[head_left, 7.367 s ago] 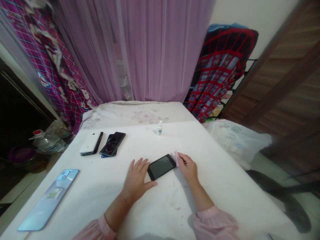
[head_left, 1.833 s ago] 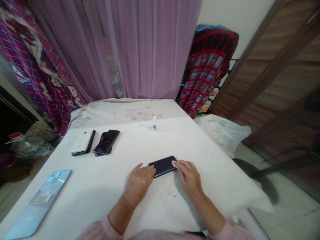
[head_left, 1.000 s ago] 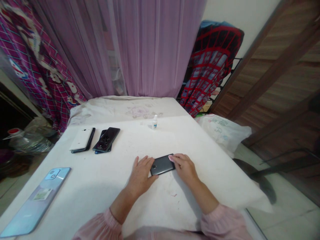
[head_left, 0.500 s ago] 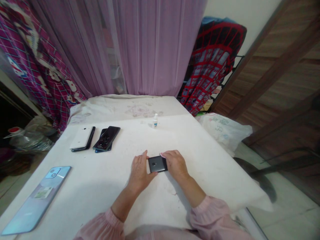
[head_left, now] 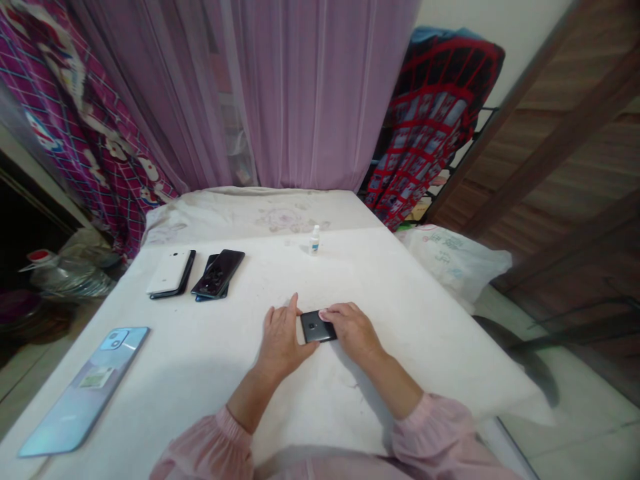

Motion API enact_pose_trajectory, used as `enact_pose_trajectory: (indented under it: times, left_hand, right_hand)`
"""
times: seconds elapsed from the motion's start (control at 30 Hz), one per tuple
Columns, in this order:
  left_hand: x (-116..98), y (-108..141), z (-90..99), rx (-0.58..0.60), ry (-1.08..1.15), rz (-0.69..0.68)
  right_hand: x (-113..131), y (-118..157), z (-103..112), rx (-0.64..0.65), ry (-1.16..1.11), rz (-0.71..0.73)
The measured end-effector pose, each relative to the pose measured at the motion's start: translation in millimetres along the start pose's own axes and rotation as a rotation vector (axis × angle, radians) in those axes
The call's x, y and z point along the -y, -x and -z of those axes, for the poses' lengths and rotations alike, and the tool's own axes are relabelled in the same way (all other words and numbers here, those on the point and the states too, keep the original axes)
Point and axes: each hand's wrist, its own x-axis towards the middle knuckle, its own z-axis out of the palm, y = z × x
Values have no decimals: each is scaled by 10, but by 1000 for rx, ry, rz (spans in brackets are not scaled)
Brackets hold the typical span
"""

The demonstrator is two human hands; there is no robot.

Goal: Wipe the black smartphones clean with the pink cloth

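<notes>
A dark grey smartphone (head_left: 315, 327) lies back side up on the white tablecloth, its camera toward my left hand. My left hand (head_left: 283, 337) grips its left end, thumb along the near edge and fingers at the far edge, the index finger raised. Over the right end lies my right hand (head_left: 353, 331), its fingers bent together and pressed on the phone's back. A small pale bit, like a folded cloth, shows under those fingertips; most of it is hidden. Beyond the hands a small white bottle (head_left: 315, 241) with a blue label stands upright.
At the left are a white phone (head_left: 167, 275) on a dark one, a black phone (head_left: 220, 273) on a blue one, and a large light-blue phone (head_left: 83, 400) with a sticker. A plastic bag (head_left: 450, 260) sits beyond the table's right edge, a water jug (head_left: 65, 275) beyond its left.
My right fingertips have moved from the phone's far edge a little left and onto its back. My left index finger is raised higher. The whole view has shifted slightly.
</notes>
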Motion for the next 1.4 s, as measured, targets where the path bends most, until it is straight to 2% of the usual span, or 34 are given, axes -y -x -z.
enact_pose_trajectory:
  times: [0.1,0.2,0.27,0.37,0.47,0.53,0.67,0.8,0.9,1.13,1.27,1.4]
  left_hand:
    - [-3,7,25,18,-6,4]
    - [-2,16,30,20,-4,-3]
    - [-4,22,29,10,-6,-12]
    - [-9,28,28,-1,-13,-15]
    - [-11,28,30,-5,-11,-6]
    - [-10,28,31,-8,-10,-1]
    - [3,27,20,-14,-5,-15]
    - [11,23,12,-12,3,-43]
    - [2,17,21,-2,5,-42]
    - [19,28,55,36,19,-53]
    - [54,38,49,54,38,-38]
    - [63,40,45,61,54,-24]
  right_hand:
    - [-228,166,126,-57,39,-85]
    - [-303,248,171,-82,70,-135]
    - [-221,225,128,-88,78,-142]
    - [58,99,-18,-72,51,-91]
    - [346,-27,-154,-29,5,-33]
    - [440,-48,-182,9,-17,1]
    - [369,93,-85,34,-41,37]
    - [244,235,22,37,-9,11]
    - [229,165,-13,37,0,-3]
    - [224,-187,-193,13,22,-57]
    - [293,-162,-151,33,5,8]
    - [385,-57,-81,107,-34,87]
